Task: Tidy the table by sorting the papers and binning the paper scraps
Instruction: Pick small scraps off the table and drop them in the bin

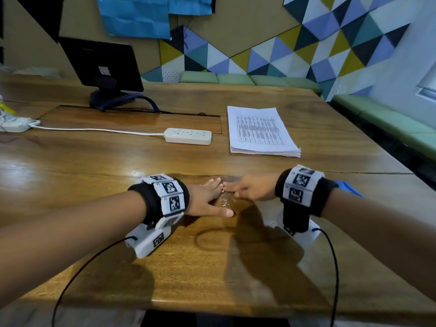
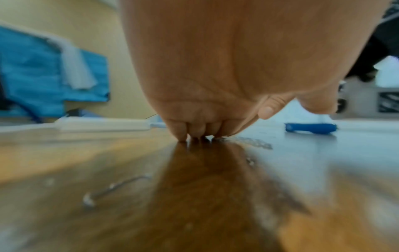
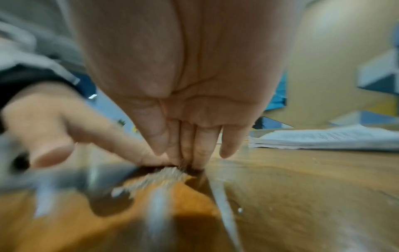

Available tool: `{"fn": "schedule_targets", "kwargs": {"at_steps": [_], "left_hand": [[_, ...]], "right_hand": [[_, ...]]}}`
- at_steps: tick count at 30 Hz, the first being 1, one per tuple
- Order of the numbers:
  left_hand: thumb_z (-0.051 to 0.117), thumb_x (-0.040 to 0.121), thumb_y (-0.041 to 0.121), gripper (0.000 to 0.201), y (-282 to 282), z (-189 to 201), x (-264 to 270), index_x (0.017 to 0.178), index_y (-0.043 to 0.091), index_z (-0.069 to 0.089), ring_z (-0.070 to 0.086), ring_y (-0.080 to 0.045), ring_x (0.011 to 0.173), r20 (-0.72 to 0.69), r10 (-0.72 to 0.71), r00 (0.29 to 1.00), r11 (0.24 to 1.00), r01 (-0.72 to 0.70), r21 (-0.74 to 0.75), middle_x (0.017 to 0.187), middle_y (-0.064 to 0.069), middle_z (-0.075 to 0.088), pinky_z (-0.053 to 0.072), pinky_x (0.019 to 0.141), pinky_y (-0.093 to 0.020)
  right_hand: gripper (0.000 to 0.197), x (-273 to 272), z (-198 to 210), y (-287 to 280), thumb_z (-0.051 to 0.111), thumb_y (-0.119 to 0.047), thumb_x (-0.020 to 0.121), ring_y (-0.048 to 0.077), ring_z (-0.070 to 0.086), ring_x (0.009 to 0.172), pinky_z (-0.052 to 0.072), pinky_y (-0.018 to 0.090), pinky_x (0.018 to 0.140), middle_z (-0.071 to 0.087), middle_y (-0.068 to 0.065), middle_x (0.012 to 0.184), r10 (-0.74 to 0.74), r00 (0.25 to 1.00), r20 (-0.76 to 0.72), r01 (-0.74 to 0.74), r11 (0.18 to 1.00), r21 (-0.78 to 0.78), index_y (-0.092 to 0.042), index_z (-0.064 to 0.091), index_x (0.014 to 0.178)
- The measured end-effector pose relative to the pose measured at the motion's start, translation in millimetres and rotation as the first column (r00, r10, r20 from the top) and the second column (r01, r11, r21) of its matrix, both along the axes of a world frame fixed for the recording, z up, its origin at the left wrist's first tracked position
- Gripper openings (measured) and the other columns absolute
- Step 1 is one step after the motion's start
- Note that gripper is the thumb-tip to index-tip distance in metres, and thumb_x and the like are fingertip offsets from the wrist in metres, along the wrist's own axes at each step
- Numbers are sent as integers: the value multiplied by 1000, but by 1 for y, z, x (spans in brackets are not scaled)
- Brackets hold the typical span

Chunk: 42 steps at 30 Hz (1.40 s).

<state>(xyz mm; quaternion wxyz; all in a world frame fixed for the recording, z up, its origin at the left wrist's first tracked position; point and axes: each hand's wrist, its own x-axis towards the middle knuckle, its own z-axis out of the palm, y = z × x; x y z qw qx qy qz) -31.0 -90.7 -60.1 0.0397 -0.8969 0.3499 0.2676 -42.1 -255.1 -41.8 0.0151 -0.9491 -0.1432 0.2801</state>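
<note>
A neat stack of printed papers (image 1: 260, 133) lies on the wooden table (image 1: 94, 166), beyond my hands on the right; its edge shows in the right wrist view (image 3: 336, 139). My left hand (image 1: 212, 197) and right hand (image 1: 245, 188) lie flat on the table, fingers straight, fingertips meeting. Between them sits a small heap of tiny pale scraps (image 1: 227, 199), which also shows in the left wrist view (image 2: 254, 142) and the right wrist view (image 3: 159, 175). Both hands (image 2: 194, 134) (image 3: 190, 153) touch the tabletop at the heap.
A white power strip (image 1: 188, 136) with its cord lies left of the papers. A black monitor (image 1: 101, 64) stands at the back left. A blue object (image 1: 349, 187) sits by my right wrist. Green benches (image 1: 389, 123) line the wall.
</note>
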Motion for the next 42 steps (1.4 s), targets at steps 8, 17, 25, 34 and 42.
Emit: {"fn": "schedule_targets", "kwargs": {"at_steps": [8, 17, 25, 34, 42], "left_hand": [[25, 89, 67, 92, 2, 4, -4, 149, 6, -8, -3, -19, 148, 89, 79, 993, 992, -87, 91, 158, -8, -15, 6, 119, -36], [27, 90, 65, 89, -4, 8, -25, 150, 10, -9, -3, -20, 148, 63, 58, 996, 995, -63, 80, 158, -5, -17, 6, 119, -34], [29, 88, 66, 93, -8, 1, -16, 150, 8, -8, -5, -19, 148, 103, 71, 992, 993, -81, 92, 158, -7, -15, 4, 119, -36], [47, 89, 52, 47, 17, 15, -19, 120, 16, 53, 55, -18, 108, 232, 63, 971, 994, -41, -98, 125, -5, 55, 48, 90, -31], [64, 86, 18, 12, 46, 12, -18, 94, 11, 71, 59, -9, 70, -100, 90, 991, 990, -100, -99, 90, -6, 72, 46, 65, -13]], "right_hand": [[53, -12, -8, -4, 36, -13, 99, 27, 39, 133, 29, 31, 111, 32, 14, 152, -51, 985, 162, 80, 981, -179, -11, 20, 149], [75, -33, -15, 0, 45, -5, 93, 19, 7, 148, 14, 34, 121, -9, 2, 160, 64, 990, 123, -41, 983, -181, -14, -1, 152], [82, -33, -13, 10, 51, -8, 90, 20, 6, 148, 15, 40, 119, -7, -1, 161, 74, 980, 185, -13, 951, -309, -21, -2, 152], [36, -39, 9, -32, 48, -8, 88, 24, 60, 105, 45, 27, 82, 63, 3, 113, -68, 938, 339, 95, 994, -61, -21, 57, 121], [28, -53, 6, -65, 53, -5, 83, 7, 58, 72, 54, 27, 76, 70, -6, 84, -183, 949, 257, 178, 983, 43, -22, 75, 82]]}}
